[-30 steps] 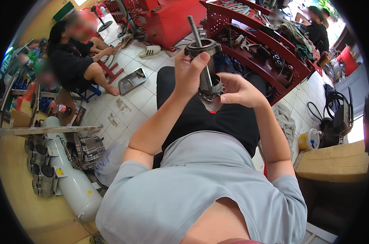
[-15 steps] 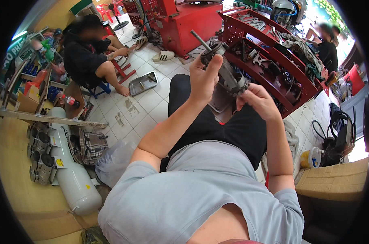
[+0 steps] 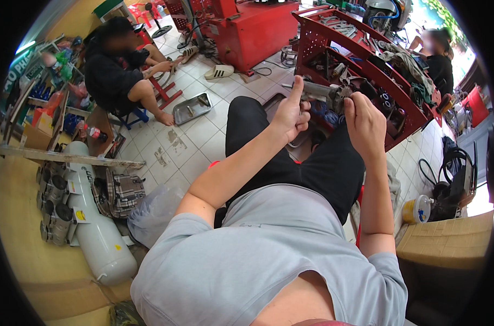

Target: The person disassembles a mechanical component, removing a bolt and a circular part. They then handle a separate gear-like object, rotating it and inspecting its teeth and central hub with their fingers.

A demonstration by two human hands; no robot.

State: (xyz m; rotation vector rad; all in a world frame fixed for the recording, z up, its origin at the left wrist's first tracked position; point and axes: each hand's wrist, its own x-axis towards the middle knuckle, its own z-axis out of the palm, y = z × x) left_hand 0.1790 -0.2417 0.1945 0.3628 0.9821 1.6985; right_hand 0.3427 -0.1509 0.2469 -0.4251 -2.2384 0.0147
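Note:
In front of my knees I hold a grey metal machine part, roughly cylindrical, with a thin rod jutting from its left end. It lies nearly level. My left hand is closed round the left end, thumb raised. At the right end my right hand has its fingers pinched together against the part; the fingertips are partly hidden by the back of the hand. Below, a metal tray rests on the floor between my legs, largely covered by my arm and knee.
A red tool cart with wrenches and loose parts stands just ahead to the right. Ahead is a red machine. A seated person works at the left beside another metal tray. A grey gas cylinder lies left; a cardboard box is right.
The metal part has swung from steeply tilted to nearly level and moved to the right. My left hand has dropped and turned; my right hand has risen over the part's right end.

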